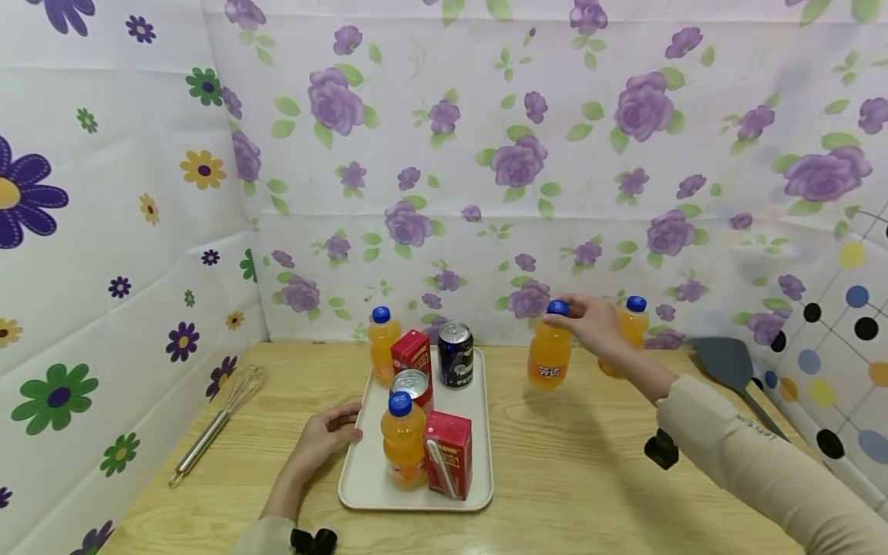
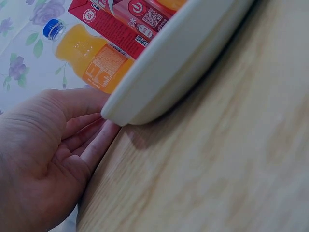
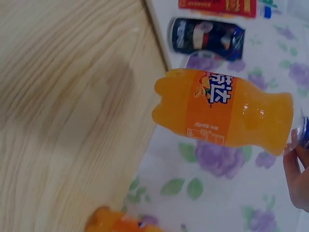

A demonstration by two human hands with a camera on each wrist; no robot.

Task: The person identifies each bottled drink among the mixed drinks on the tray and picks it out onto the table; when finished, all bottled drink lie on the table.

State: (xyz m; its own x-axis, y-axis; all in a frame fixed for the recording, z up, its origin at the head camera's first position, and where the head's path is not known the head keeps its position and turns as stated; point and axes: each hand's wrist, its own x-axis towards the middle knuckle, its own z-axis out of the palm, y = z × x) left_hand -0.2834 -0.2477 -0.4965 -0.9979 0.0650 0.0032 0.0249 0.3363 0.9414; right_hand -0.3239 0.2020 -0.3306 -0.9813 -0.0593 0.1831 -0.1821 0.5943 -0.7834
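Note:
My right hand (image 1: pixel 595 322) pinches an orange soda bottle (image 1: pixel 549 356) by its blue cap, upright to the right of the tray. In the right wrist view this bottle (image 3: pixel 222 111) fills the middle, and only fingertips show at its cap. My left hand (image 1: pixel 321 439) grips the left rim of a cream tray (image 1: pixel 368 497), its digits around the edge in the left wrist view. On the tray stand two orange soda bottles (image 1: pixel 404 447), two red drink cartons (image 1: pixel 458 443), a red can (image 1: pixel 411 383) and a dark blue can (image 1: pixel 455 358).
Another orange soda bottle (image 1: pixel 633 331) stands behind my right forearm. A grey spatula (image 1: pixel 724 362) lies at the far right, beside the dotted cloth. At the left lies a metal whisk (image 1: pixel 215 428) on the wooden table (image 1: pixel 555 493). Flowered cloth (image 1: pixel 486 193) hangs behind.

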